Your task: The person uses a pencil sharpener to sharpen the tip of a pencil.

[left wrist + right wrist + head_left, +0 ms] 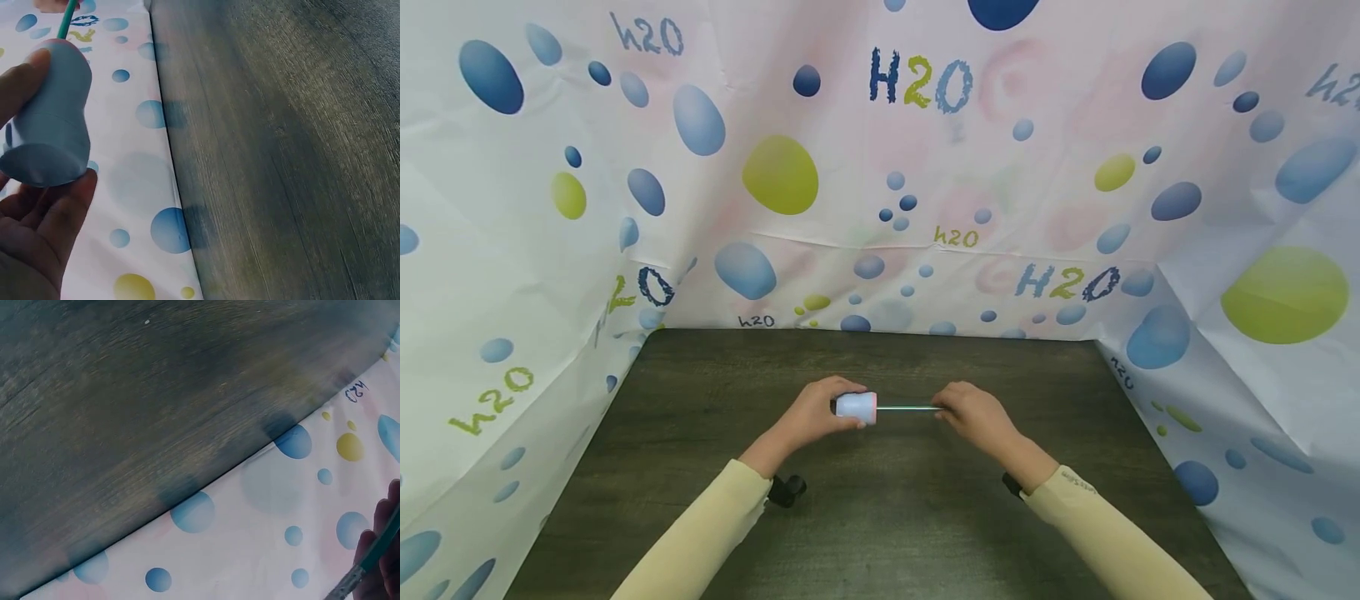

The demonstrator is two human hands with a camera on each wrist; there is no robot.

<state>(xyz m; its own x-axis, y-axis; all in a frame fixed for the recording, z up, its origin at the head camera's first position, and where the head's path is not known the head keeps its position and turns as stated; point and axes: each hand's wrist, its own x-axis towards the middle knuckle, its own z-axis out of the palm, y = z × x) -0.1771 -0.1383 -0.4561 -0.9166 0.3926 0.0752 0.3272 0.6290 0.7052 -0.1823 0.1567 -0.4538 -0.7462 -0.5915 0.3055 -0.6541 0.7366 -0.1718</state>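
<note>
Over a dark table [880, 517], the head view shows a left hand [811, 414] gripping a pale blue cup [853, 407] while, to the cup's right, a right hand [981, 417] pinches a thin stick [906, 408] that meets its pink rim [873, 408] — straight alignment looks like the key. At the left wrist, thumb and fingers clasp the cup, parted only by its girth — a firm, even hold seems best. The right wrist view catches a few fingers at the green stick, the cup out of frame, their full closure hidden.
</note>
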